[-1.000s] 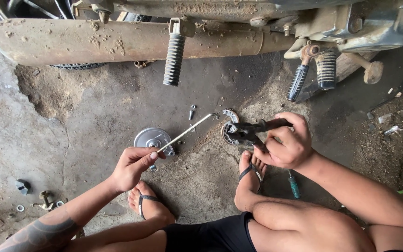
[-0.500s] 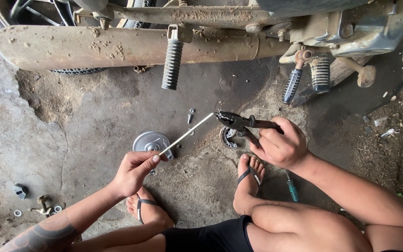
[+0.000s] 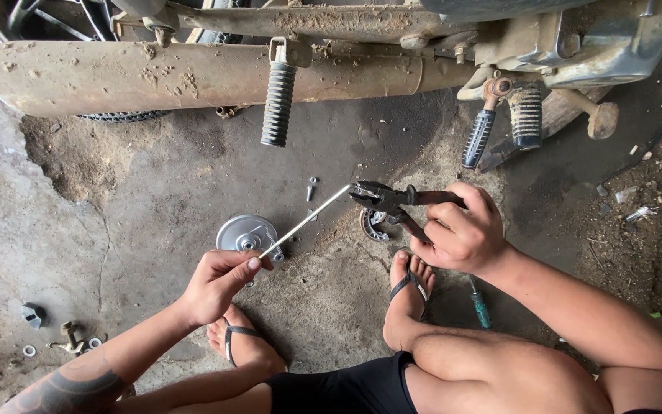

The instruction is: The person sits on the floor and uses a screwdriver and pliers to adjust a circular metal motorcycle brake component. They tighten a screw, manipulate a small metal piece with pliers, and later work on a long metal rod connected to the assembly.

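One thin metal rod (image 3: 304,224) runs slantwise between both hands: the left hand (image 3: 220,284) has its grip pinched closed on the lower end, while the right hand (image 3: 461,230), wrapped tight round one pair of pliers (image 3: 392,201), bites the upper end. Just beyond the left grip, one round silver hub plate (image 3: 243,232) lies on the concrete floor (image 3: 155,192).

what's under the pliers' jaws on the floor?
A round metal part lies on the concrete below the dark pliers held in the right hand. The pliers and hand cover its upper edge; the rest shows.
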